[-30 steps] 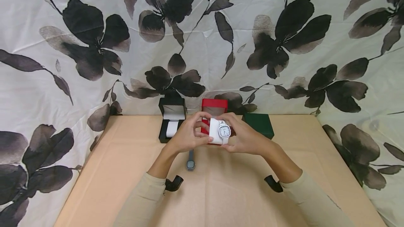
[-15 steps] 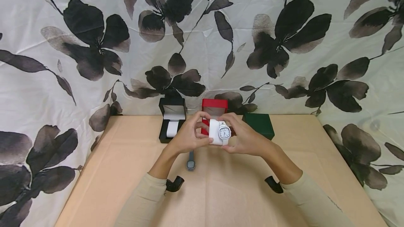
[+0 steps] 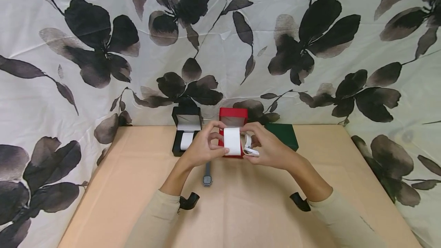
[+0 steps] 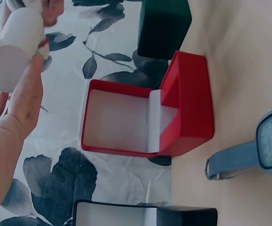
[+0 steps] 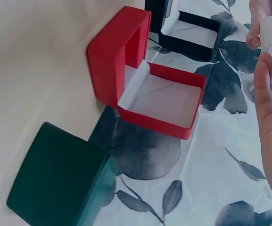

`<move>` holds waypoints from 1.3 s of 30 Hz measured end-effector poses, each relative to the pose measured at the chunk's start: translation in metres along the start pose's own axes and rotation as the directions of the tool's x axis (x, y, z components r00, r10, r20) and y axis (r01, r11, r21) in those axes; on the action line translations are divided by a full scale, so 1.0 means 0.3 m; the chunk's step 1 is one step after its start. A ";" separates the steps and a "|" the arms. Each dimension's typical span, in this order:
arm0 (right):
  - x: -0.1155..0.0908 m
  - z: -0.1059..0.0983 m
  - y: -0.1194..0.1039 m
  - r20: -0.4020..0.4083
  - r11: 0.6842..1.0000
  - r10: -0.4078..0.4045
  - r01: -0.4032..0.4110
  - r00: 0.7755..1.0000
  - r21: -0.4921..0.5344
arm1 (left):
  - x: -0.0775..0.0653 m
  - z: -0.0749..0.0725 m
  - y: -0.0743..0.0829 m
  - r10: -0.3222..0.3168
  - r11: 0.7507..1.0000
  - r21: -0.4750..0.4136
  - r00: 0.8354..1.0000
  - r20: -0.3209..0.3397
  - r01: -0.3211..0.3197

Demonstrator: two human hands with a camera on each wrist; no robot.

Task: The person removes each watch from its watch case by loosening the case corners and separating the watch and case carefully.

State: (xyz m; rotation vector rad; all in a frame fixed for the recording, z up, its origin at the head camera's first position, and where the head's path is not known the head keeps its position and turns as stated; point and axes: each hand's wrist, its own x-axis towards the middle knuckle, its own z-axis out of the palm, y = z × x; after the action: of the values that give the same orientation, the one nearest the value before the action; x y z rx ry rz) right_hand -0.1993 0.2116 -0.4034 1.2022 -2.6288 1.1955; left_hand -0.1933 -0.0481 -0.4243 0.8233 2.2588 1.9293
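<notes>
Above the open red box (image 3: pixel 234 111), my left hand (image 3: pixel 201 149) grips a white watch cushion (image 3: pixel 232 141) between thumb and fingers. Just to its right, my right hand (image 3: pixel 270 149) pinches a white wristwatch (image 3: pixel 252 151), its case tilted low and its strap looped. The watch sits beside the cushion rather than around it. In the left wrist view the cushion (image 4: pixel 17 52) shows its rounded end, and the watch is mostly cut off by the frame. From the right wrist the red box (image 5: pixel 171 94) shows an inside without a cushion.
An open black box (image 3: pixel 177 146) with a white cushion (image 3: pixel 187 141) stands left of the red one. To the right is a closed green box (image 3: pixel 284 136). A blue-grey wristwatch (image 3: pixel 207 180) lies on the table (image 3: pixel 241 209) nearer the person. Patterned cloth (image 3: pixel 220 49) hangs behind.
The white watch was around the cushion's right part; now it has slid off to the right in my right hand, its face turned downward. The cushion has shifted slightly left with my left hand.
</notes>
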 end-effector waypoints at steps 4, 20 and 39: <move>0.006 0.005 0.008 -0.041 1.000 -0.013 0.012 0.999 -0.006 | 0.001 0.004 0.001 -0.018 1.000 0.013 1.000 0.005 0.017; 0.024 -0.020 0.008 -0.149 0.984 -0.109 0.086 0.983 -0.155 | -0.019 -0.035 0.022 -0.033 0.998 0.059 0.999 -0.043 0.036; 0.024 0.004 0.039 -0.081 0.996 0.007 -0.014 0.997 -0.083 | -0.047 -0.082 0.030 -0.015 0.996 0.091 0.998 -0.064 0.021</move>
State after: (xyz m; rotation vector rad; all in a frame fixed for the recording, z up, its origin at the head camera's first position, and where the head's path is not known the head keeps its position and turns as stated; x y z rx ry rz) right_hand -0.2115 0.2111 -0.4093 1.1040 -2.6013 1.0992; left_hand -0.1874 -0.0757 -0.4147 0.7587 2.3979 1.8826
